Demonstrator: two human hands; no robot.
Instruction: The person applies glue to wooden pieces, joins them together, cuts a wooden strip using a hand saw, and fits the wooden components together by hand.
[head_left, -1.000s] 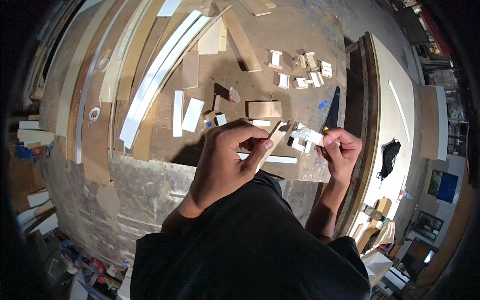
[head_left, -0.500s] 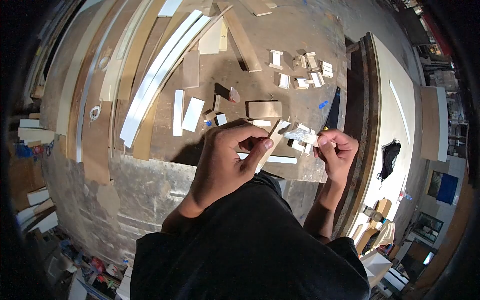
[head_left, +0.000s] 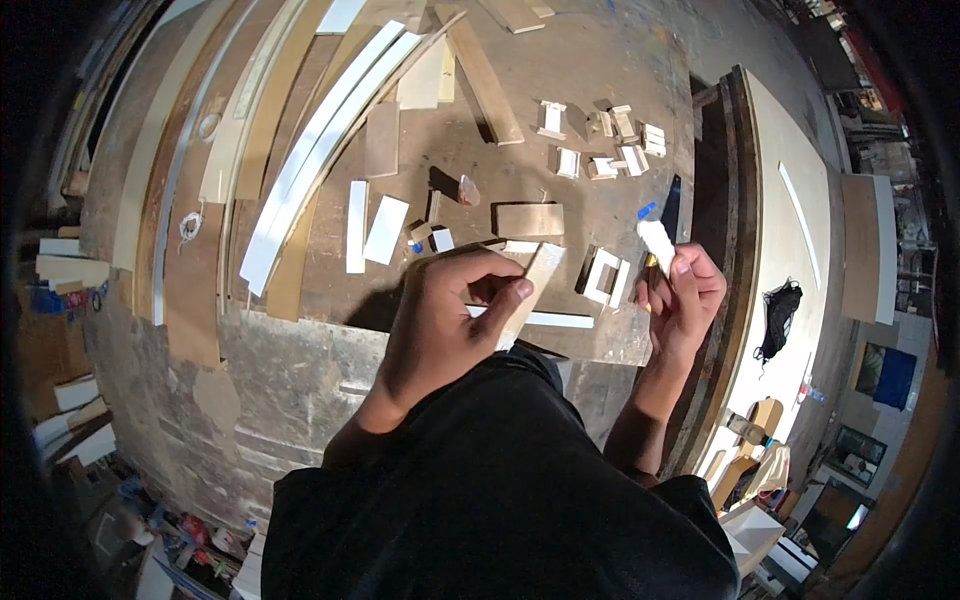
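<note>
Nearest is the person's black cloth garment [head_left: 490, 480], its upper edge just below the hands. The left hand [head_left: 445, 325] has its grip closed, thumb and bent forefinger pinching a flat, pale wooden strip [head_left: 537, 282] that slants up and away above the near part of the brown, stained desk [head_left: 470, 150]. The right hand [head_left: 685, 300] also has its grip closed, thumb against fingers on the lower end of a small, whitish, narrow piece [head_left: 656, 243]; its material is unclear. This piece tilts upward and stands apart from the strip.

Beyond the left fingers, a long, thin white bar [head_left: 562, 320] lies along the desk's near edge. Between the hands and a little farther off sits a small, white-and-tan rectangular frame [head_left: 602, 277]. Past it lie a flat, light-brown wooden rectangle [head_left: 530, 219] and, near the whitish piece, a small, bright-blue object [head_left: 647, 210]. Farther still, a group of small, pale wooden assemblies [head_left: 622, 125] rests near the right side, while a long, brown wooden board [head_left: 484, 85] slants at the back.
</note>
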